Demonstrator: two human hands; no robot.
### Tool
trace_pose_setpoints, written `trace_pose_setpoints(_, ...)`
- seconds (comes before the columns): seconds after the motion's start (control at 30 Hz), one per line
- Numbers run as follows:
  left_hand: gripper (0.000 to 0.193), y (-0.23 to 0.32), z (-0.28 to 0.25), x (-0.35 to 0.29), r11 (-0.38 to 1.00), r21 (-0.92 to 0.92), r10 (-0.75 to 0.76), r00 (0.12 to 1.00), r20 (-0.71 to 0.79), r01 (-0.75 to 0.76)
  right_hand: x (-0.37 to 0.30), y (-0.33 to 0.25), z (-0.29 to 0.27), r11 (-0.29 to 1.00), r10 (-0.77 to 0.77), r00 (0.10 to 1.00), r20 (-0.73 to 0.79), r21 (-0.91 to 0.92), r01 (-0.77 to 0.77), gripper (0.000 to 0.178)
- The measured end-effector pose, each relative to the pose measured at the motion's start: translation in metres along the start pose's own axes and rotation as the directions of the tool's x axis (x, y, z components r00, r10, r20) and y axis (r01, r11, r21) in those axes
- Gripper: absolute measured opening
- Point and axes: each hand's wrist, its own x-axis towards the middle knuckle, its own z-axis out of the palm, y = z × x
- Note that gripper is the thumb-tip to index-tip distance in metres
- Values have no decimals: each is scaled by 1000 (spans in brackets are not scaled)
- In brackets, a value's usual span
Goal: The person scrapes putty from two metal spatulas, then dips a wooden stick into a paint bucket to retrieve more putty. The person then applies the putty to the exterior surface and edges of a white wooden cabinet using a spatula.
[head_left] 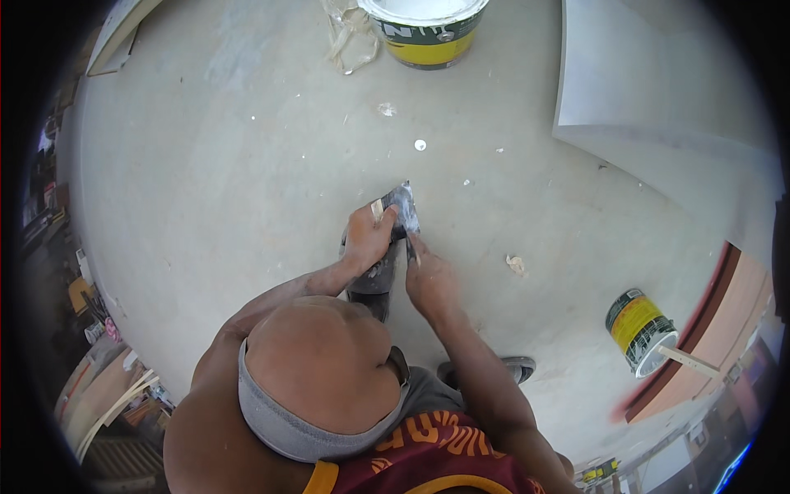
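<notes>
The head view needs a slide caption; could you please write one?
Left hand grips a white-smeared blade, right hand beside it, over grey floor, a yellow-banded bucket beyond.

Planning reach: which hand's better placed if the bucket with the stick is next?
Probably the right hand: it's nearer the bucket and on that side. The left hand is farther, gripping a white-smeared blade.

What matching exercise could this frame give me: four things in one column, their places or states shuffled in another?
Things
1. Flat blade
2. Wooden stick
3. Bucket without a stick
4. Large pale panel

Places or states
A. Upper right of the view
B. At the mouth of the lower-right bucket
C. White-smeared, with the left hand on it
D. Top edge, near the middle

Pairs: 1-C, 2-B, 3-D, 4-A
</notes>
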Motion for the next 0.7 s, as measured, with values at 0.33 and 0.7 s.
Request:
trace_pose_setpoints(0.33,28,1,4,0,996,57,69,996,-54,-66,-3,5,1,997,-41,999,-11,62,42,47)
trace_pose_setpoints(0.7,27,6,2,-6,996,48,79,995,-62,-76,-2,5,-5,985,-18,1000,14,169,16,48)
